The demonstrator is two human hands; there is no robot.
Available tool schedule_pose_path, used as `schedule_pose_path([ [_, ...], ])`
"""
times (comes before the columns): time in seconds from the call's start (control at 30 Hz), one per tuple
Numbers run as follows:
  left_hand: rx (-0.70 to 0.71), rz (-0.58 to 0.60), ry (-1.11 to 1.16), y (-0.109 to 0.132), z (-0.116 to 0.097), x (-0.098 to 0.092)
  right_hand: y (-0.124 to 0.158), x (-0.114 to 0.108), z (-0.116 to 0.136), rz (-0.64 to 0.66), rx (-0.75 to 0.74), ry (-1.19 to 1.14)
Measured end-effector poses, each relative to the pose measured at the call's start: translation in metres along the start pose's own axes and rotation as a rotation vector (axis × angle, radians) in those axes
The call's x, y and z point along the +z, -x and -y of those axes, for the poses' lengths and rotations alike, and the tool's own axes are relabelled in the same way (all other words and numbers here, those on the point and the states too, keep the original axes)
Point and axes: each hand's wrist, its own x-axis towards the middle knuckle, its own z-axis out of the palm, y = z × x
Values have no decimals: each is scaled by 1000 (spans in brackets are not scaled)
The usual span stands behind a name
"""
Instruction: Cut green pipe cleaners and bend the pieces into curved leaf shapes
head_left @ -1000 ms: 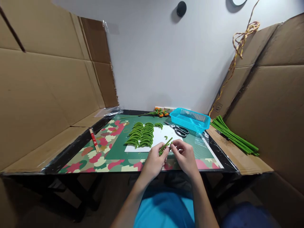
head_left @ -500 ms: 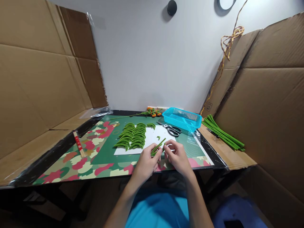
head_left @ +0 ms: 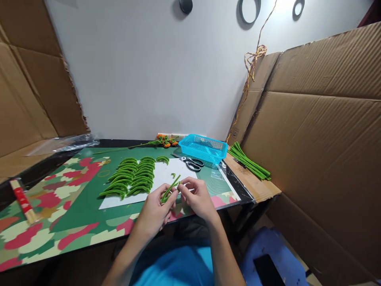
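Observation:
My left hand (head_left: 156,210) is closed around a bunch of short green pipe cleaner pieces (head_left: 170,187) held just above the table's near edge. My right hand (head_left: 196,196) pinches the upper end of the same bunch with thumb and forefinger. Beyond the hands lies a white sheet (head_left: 162,174) with several curved green pipe cleaner pieces (head_left: 132,176) in two rows. A small green scrap (head_left: 173,174) lies on the sheet near the bunch.
Scissors (head_left: 192,162) and a turquoise basket (head_left: 204,147) stand behind the sheet. A bundle of long green stems (head_left: 248,163) lies on cardboard at the right. An orange-flowered stem (head_left: 160,141) lies at the back, a red-banded stick (head_left: 22,198) at the left. Cardboard walls enclose both sides.
The view has swung to the right, so the table and hands sit further left in frame. Both hands keep their hold on the green bunch.

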Motion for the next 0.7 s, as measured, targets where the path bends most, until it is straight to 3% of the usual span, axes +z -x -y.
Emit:
schedule_pose_path([
  [0.5,-31,-7,2,3,-2,0,2,0,2,-5,-13,9],
  [0.7,20,30,-35,1,4,0,0,2,2,-2,-9,-72],
])
